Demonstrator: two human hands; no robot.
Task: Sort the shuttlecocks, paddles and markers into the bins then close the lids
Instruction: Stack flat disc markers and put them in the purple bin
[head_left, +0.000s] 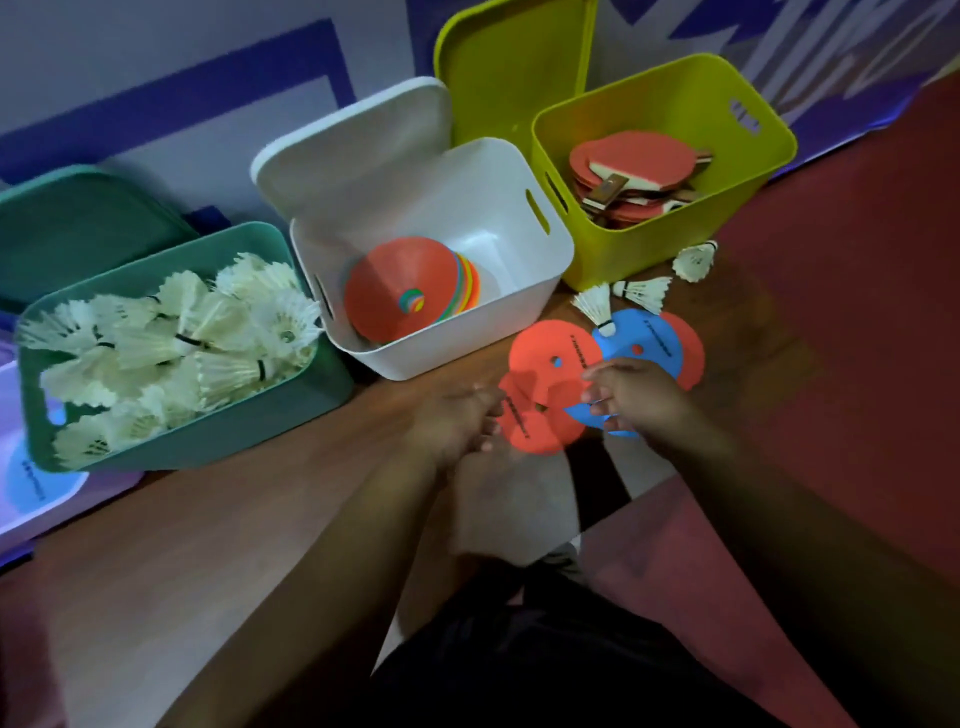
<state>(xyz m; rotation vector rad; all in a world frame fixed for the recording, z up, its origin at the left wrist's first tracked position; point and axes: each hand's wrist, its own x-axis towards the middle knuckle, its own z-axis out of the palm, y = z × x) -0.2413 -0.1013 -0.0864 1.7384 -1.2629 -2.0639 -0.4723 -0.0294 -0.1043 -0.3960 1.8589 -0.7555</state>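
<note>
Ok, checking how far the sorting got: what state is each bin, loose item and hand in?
Teal plastic bin: lid open, full of white feather shuttlecocks.
White plastic bin: lid open, holds stacked disc markers.
Lime plastic bin: lid open, holds red paddles.
Three loose shuttlecocks: on the wooden table.
Loose orange and blue disc markers: overlapping on table.
Left hand: grips an orange marker.
Right hand: on a blue marker, grip unclear.

I'm seeing the white bin (457, 332) standing open-topped, its lid (353, 140) leaning back; three loose shuttlecocks (641, 293) are crowding the table (208, 519) between the bins and the markers (550, 353).
</note>
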